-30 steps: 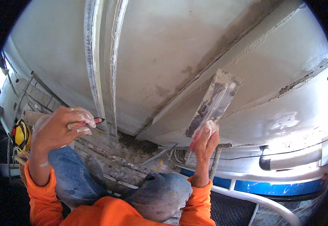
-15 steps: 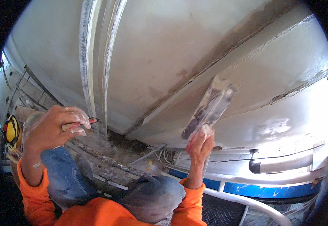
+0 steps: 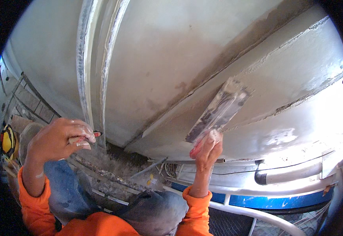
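Observation:
My right hand grips the red handle of a rectangular plastering trowel. The trowel's long metal blade is smeared with grey and white plaster and slants up and right over the damp plastered wall. Whether the blade touches the surface I cannot tell. At the left, my left hand is closed round a slim tool with a red and pale handle; a short dark tip shows past the fingers, and the rest is hidden. White plaster coats the fingers of both hands.
Two pale vertical strips run down the wall, and rough ridges cross it diagonally. A yellow and black object and metal bars stand at the left. Below lie a white rail, a blue panel and a pipe.
The whole view has shifted slightly, so the wall strips sit further left. Both hands keep their grips. The trowel has barely moved against the wall.

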Demonstrator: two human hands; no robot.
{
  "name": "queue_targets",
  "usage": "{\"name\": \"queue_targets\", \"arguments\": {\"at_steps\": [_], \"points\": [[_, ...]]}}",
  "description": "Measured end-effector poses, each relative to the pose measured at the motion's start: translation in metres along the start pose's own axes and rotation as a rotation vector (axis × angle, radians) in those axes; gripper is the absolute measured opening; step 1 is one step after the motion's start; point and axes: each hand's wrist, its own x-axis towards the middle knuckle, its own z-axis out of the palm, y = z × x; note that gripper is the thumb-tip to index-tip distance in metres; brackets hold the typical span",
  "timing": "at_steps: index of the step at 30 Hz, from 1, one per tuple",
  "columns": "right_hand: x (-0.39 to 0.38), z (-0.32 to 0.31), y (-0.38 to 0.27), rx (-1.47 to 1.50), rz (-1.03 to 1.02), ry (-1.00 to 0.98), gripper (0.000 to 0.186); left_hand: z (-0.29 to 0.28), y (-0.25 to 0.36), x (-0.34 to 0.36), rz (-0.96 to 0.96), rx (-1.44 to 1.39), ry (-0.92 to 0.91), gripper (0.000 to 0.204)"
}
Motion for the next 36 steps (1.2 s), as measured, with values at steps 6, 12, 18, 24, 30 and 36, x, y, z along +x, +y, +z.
{"name": "queue_targets", "arguments": {"at_steps": [6, 12, 18, 24, 30, 36], "points": [[-0.029, 0.006, 0.020, 0.038, 0.075, 0.013, 0.056, 0.000, -0.002, 0.002, 0.036, -0.004, -0.063, 0.015], [0.011, 0.020, -0.027, 0.271, -0.092, 0.023, 0.052, 0.000, 0.009, 0.007, -0.044, -0.057, -0.036, 0.016], [-0.005, 0.027, -0.018, 0.168, 0.038, -0.017, 0.045, -0.005, 0.010, 0.002, -0.112, -0.032, -0.049, 0.019], [-0.022, 0.018, -0.011, 0.164, -0.009, 0.047, 0.047, -0.005, 0.008, 0.000, -0.057, 0.025, -0.044, 0.020], [0.021, 0.004, -0.033, 0.065, -0.114, 0.052, 0.047, -0.003, 0.009, 0.000, -0.080, -0.092, -0.063, 0.019], [0.000, -0.016, 0.001, -0.100, 0.005, -0.041, 0.047, 0.002, 0.002, -0.001, -0.050, -0.015, -0.015, 0.018]]}}
